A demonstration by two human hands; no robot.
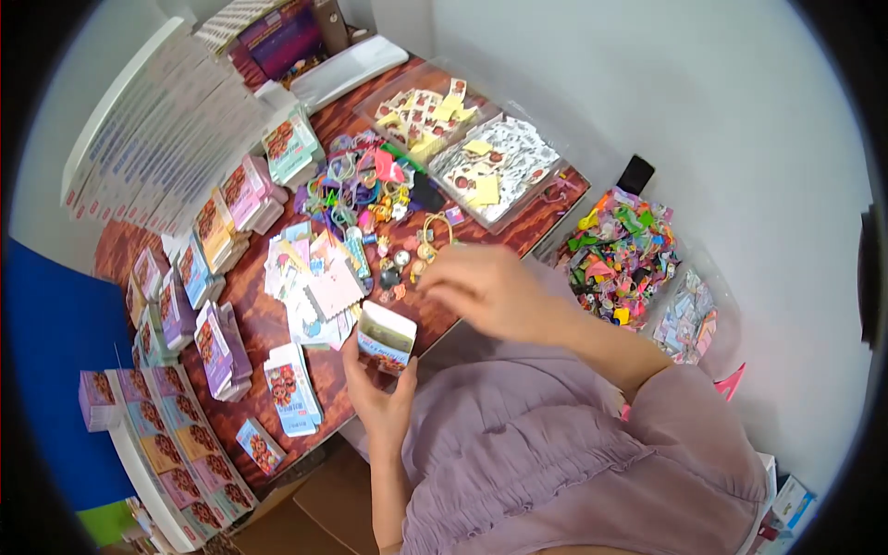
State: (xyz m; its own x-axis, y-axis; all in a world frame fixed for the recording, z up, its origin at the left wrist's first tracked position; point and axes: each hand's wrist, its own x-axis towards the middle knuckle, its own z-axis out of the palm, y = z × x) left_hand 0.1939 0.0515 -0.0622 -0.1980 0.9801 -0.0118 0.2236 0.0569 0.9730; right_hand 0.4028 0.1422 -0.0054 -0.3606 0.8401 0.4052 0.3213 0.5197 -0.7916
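My left hand (384, 407) is closed around a small printed cardboard box (387, 338), held upright with its top open. Beyond the box, my right hand (486, 289) hovers over the table's front edge, its fingers bent and drawn together. What they pinch, if anything, is hidden. Just past those fingertips lie small charms (400, 259) and a yellowish looped cord (435, 227). A loose stack of cards and paper sheets (319, 282) lies to the left of the charms. Behind them sits a heap of colourful hair ties and trinkets (356, 185).
A clear divided tray (499, 222) of stickers and paper pieces stands at the back right. Stacks of small boxes (220, 351) line the left side, near display racks (153, 139). Bags of colourful trinkets (622, 259) and small packets (686, 319) are right of the table.
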